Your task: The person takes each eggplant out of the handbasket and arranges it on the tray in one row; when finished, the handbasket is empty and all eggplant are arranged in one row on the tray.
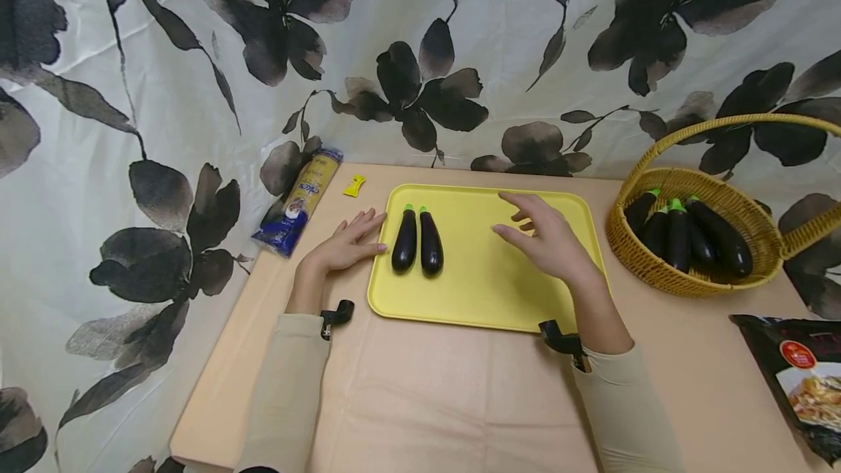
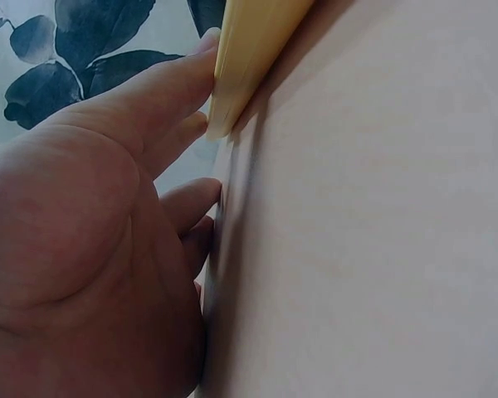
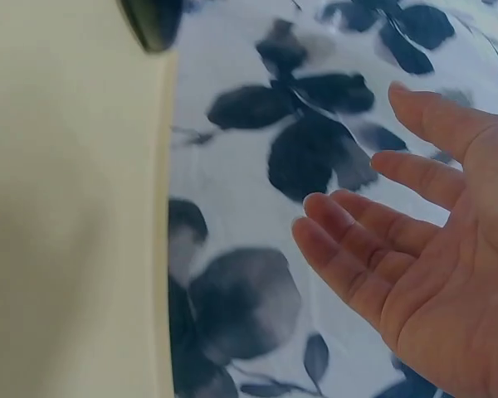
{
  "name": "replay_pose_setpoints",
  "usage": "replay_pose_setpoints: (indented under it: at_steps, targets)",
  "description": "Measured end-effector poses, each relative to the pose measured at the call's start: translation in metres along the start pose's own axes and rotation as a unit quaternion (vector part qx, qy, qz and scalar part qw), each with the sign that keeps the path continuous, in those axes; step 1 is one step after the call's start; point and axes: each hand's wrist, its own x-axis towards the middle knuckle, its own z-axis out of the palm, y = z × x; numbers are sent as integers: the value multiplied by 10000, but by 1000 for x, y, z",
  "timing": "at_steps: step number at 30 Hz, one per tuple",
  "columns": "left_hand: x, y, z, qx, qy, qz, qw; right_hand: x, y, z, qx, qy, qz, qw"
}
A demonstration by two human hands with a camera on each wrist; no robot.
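Two dark purple eggplants with green stem ends lie side by side on the left part of a yellow tray (image 1: 486,261): the left eggplant (image 1: 404,243) and the right eggplant (image 1: 431,245). My left hand (image 1: 344,243) rests at the tray's left edge, its thumb and a finger touching the rim, as the left wrist view shows too. Over the tray's right half hovers my right hand (image 1: 542,236), fingers spread and loosely bent, holding nothing. In the right wrist view its palm (image 3: 456,290) and fingers are bare of any object.
To the right stands a wicker basket (image 1: 690,283) with a tall handle, holding several eggplants (image 1: 719,236). A black food packet (image 1: 788,378) lies at the front right. At the left are a pasta packet (image 1: 302,199) and a small yellow wrapper (image 1: 354,185). A floral cloth (image 1: 512,35) hangs behind.
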Motion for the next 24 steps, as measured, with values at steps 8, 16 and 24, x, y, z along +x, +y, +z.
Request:
replay_pose_setpoints:
  at_steps: [8,16,24]
  targets:
    - [1,2,-1,67,-12,-11,10000,-15,9,-35,25,541,192,9983]
    - [2,0,0,79,-24,-18,10000,-30,20,-64,9,994,365,9944]
    - [1,2,0,123,-27,-13,9999,-47,37,-91,-168,1371,777,9874]
